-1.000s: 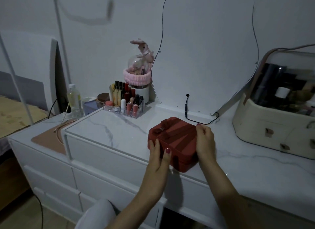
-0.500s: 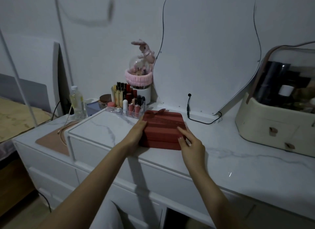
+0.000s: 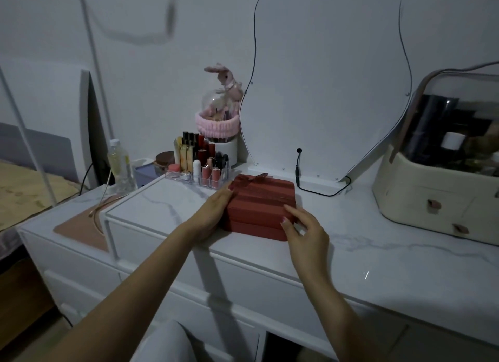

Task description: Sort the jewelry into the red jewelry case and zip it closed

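Note:
The red jewelry case [image 3: 263, 199] lies flat and closed on the white marble dresser top [image 3: 378, 259], a small bow on its far edge. My left hand [image 3: 216, 210] rests flat against the case's left side, fingers straight. My right hand [image 3: 305, 226] hovers at the case's near right corner with loosely bent fingers touching its edge; it holds nothing. No loose jewelry is visible.
A clear lipstick organizer [image 3: 199, 170] stands just behind the case on the left. A wavy mirror [image 3: 324, 78] with a black cable [image 3: 298, 170] stands behind. A cream cosmetics box [image 3: 442, 189] fills the right. A bottle [image 3: 120, 164] stands far left.
The case was lifted at the dresser's front edge a second ago; it now lies flat farther back. My left hand moved to its left side, and my right hand's grip has loosened.

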